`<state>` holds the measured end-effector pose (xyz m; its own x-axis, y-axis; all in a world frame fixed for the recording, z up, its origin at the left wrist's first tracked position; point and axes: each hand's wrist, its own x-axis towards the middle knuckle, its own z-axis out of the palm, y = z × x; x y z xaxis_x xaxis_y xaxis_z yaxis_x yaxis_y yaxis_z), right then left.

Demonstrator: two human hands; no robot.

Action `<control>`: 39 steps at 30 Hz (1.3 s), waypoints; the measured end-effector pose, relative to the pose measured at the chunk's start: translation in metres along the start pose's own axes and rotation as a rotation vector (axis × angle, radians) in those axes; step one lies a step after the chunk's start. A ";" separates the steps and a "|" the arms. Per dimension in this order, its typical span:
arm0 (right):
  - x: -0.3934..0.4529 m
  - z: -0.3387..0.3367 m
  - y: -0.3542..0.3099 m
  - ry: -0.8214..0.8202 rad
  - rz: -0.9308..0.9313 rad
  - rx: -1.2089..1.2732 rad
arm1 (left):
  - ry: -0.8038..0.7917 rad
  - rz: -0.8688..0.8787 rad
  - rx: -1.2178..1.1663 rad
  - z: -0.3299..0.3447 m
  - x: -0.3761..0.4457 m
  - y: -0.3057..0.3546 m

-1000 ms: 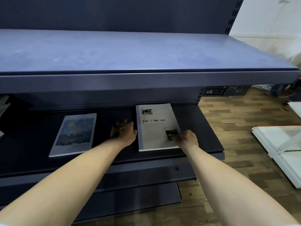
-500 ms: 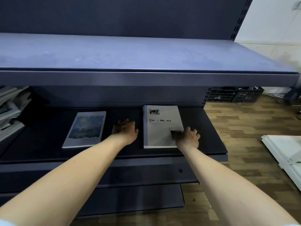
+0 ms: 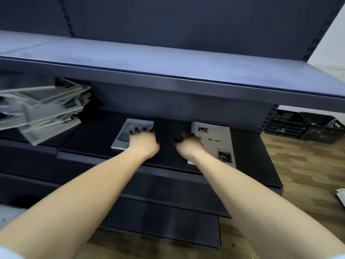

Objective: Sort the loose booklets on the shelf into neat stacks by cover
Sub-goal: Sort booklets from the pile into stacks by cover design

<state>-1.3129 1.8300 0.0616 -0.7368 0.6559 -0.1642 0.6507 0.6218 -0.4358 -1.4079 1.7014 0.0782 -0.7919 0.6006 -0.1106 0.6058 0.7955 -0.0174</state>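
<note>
Two booklets lie flat on the dark middle shelf [image 3: 93, 143]. One has a blue painted cover [image 3: 127, 131]; the other is white with the words "Time Memory" and a small photo [image 3: 216, 144]. My left hand [image 3: 143, 141] hovers over the right part of the blue booklet, fingers spread and relaxed, holding nothing. My right hand [image 3: 188, 144] reaches in over the left edge of the white booklet, fingers loosely bent, gripping nothing. A messy pile of loose booklets [image 3: 41, 113] slumps at the far left of the same shelf.
The upper shelf board [image 3: 168, 71] overhangs the working shelf closely. Lower shelves [image 3: 168, 202] jut out below my forearms. Black plastic crates [image 3: 302, 128] stand on the wood floor at right, with white sheets at the right edge [image 3: 340, 197].
The view swung left, bringing the loose pile into sight. My right hand left the white booklet's photo corner and moved to its left edge. My left hand moved over the blue booklet.
</note>
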 end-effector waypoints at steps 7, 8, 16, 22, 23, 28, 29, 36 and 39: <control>-0.008 0.024 -0.088 -0.044 -0.181 -0.024 | 0.117 -0.116 -0.021 -0.015 -0.023 -0.090; -0.009 0.028 -0.103 -0.052 -0.202 -0.017 | 0.126 -0.135 -0.023 -0.016 -0.027 -0.105; -0.025 0.070 -0.222 -0.065 -0.303 0.016 | 0.167 -0.250 -0.049 -0.022 -0.049 -0.226; -0.035 0.105 -0.302 -0.060 -0.324 -0.010 | 0.196 -0.284 -0.040 -0.027 -0.057 -0.316; -0.037 0.110 -0.314 -0.055 -0.330 0.000 | 0.206 -0.278 -0.033 -0.028 -0.058 -0.330; -0.044 0.135 -0.364 -0.032 -0.351 0.056 | 0.212 -0.259 -0.015 -0.033 -0.060 -0.388; -0.044 0.139 -0.372 -0.028 -0.357 0.062 | 0.218 -0.256 -0.012 -0.033 -0.060 -0.398; -0.032 0.163 -0.421 0.000 -0.399 0.060 | 0.236 -0.266 -0.019 -0.027 -0.046 -0.446; -0.022 0.171 -0.443 0.049 -0.461 0.140 | 0.216 -0.285 -0.029 -0.020 -0.034 -0.464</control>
<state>-1.6163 1.4669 0.1074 -0.9306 0.3475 0.1147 0.2253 0.7911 -0.5687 -1.6639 1.3134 0.1095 -0.9285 0.3554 0.1072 0.3586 0.9334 0.0110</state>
